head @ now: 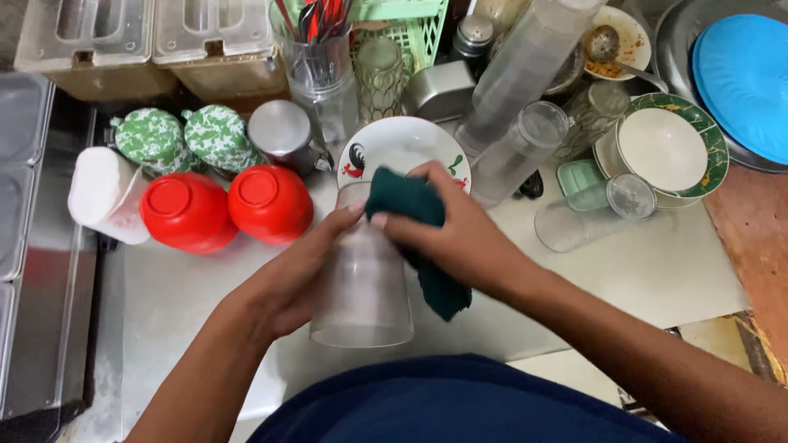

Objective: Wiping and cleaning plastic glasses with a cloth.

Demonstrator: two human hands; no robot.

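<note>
Head view: the left hand (pixel 300 275) has its grip clamped on a clear plastic tumbler (pixel 363 275), held over the desk (pixel 632 271) just in front of the person's body. The right hand (pixel 460 234) has its grip closed on a dark green cloth (pixel 414 205), pressing it against the tumbler's upper end. Just beyond lies a white plate (pixel 402 143); two red bowls (pixel 226 207) sit upside down to the left, more clear tumblers (pixel 574 217) to the right.
</note>
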